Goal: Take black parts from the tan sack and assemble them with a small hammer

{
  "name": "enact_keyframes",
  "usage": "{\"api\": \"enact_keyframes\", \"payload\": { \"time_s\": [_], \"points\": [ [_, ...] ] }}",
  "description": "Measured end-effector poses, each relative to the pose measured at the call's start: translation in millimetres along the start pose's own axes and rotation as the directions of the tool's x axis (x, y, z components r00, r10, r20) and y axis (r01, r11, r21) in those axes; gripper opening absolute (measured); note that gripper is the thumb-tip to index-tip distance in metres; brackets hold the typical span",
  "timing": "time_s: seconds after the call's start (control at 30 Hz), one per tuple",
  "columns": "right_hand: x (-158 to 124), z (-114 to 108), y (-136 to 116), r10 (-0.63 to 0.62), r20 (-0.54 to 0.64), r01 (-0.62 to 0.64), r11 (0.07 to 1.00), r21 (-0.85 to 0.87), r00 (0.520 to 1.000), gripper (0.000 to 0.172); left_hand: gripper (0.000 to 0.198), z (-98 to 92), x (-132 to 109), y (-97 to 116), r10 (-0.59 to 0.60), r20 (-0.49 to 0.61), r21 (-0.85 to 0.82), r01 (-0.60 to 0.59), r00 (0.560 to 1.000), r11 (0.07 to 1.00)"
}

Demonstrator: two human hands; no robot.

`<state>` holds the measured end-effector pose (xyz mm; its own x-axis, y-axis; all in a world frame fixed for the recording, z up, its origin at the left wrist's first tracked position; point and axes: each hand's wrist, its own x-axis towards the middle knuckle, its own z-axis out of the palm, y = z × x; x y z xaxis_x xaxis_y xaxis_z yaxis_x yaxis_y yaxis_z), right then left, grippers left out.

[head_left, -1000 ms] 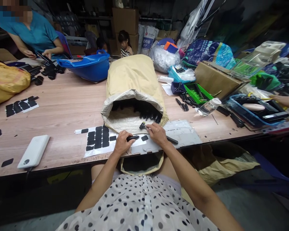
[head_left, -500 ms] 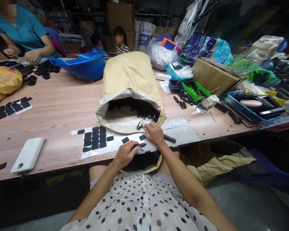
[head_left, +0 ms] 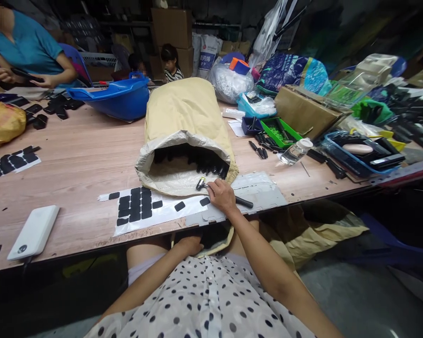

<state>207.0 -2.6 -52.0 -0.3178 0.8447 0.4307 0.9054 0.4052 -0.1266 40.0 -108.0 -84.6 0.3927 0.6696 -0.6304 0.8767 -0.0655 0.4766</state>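
Note:
My right hand [head_left: 221, 195] is closed around a small hammer [head_left: 244, 202], its metal head sticking out to the left and the black handle to the right. It rests over a grey sheet [head_left: 268, 188] at the table edge. Below the edge, my left hand [head_left: 189, 245] reaches into the mouth of a tan sack [head_left: 228, 241] on my lap; its fingertips are hidden. Facing me on the table lies a large tan sack [head_left: 183, 105], open, with many black pieces [head_left: 211, 165] inside. Black rounded stickers [head_left: 135, 204] sit on a white backing sheet left of my right hand.
A white power bank [head_left: 35, 231] with a cable lies at the left edge. Behind it are more black stickers [head_left: 12, 162] and a blue basin [head_left: 113, 96]. To the right stand a green tray [head_left: 282, 134], a clear bottle [head_left: 296, 151] and a blue tray [head_left: 363, 152]. A co-worker [head_left: 31, 51] handles a black piece.
My left hand has gone from above the table edge, where it held a black piece, down into the lap sack. My right hand keeps the hammer in nearly the same place.

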Motion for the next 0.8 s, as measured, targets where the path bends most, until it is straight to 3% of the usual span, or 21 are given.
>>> {"api": "enact_keyframes", "payload": {
  "time_s": [0.1,0.2,0.27,0.3,0.33,0.37,0.4,0.43,0.5,0.57,0.7,0.8],
  "points": [
    [0,0,-1,0.003,-0.001,-0.003,1.0,-0.001,1.0,0.018,0.015,-18.6,-11,12,0.116,0.118,0.032,-0.121,0.986,0.992],
    [-1,1,-1,0.009,0.004,-0.009,1.0,-0.014,1.0,0.019,0.02,-57.3,-20,30,0.388,0.213,-0.14,-0.365,0.897,0.92],
    [-1,1,-2,0.014,0.019,-0.013,1.0,-0.017,1.0,0.019,0.03,-90.6,-17,43,0.508,0.174,-0.371,-0.421,0.844,0.827],
    [-1,1,-2,0.019,0.027,-0.018,1.0,-0.017,0.999,0.018,0.031,-107.6,-11,48,0.528,0.096,-0.439,-0.44,0.844,0.783],
    [-1,1,-3,0.024,0.033,-0.023,1.0,-0.016,0.999,0.018,0.031,-123.9,-3,53,0.506,-0.032,-0.47,-0.46,0.862,0.753],
    [-1,1,-3,0.026,0.034,-0.026,1.0,-0.015,0.999,0.018,0.029,-139.0,8,58,0.421,-0.217,-0.469,-0.473,0.881,0.746],
    [-1,1,-4,0.025,0.032,-0.025,1.0,-0.015,0.999,0.018,0.025,-152.5,19,62,0.274,-0.415,-0.447,-0.457,0.867,0.769],
    [-1,1,-4,0.021,0.026,-0.021,1.0,-0.015,0.999,0.018,0.022,-164.4,32,66,0.121,-0.562,-0.417,-0.407,0.818,0.813],
    [0,0,-5,0.008,0.015,-0.008,1.0,-0.013,1.0,0.019,0.026,-182.5,56,73,-0.102,-0.722,-0.374,-0.262,0.684,0.889],
    [0,-1,-7,-0.002,0.015,0.002,1.0,-0.008,1.0,0.019,0.034,-193.6,75,78,-0.202,-0.758,-0.349,-0.125,0.62,0.929],
    [1,-2,-9,0.001,0.028,0.0,1.0,-0.011,1.0,0.019,0.029,-200.1,94,81,-0.247,-0.714,-0.309,0.022,0.655,0.951],
    [1,-2,-9,0.003,0.032,-0.002,1.0,-0.012,0.999,0.018,0.021,-196.0,95,74,-0.212,-0.745,-0.279,-0.007,0.633,0.96]
  ]
}}
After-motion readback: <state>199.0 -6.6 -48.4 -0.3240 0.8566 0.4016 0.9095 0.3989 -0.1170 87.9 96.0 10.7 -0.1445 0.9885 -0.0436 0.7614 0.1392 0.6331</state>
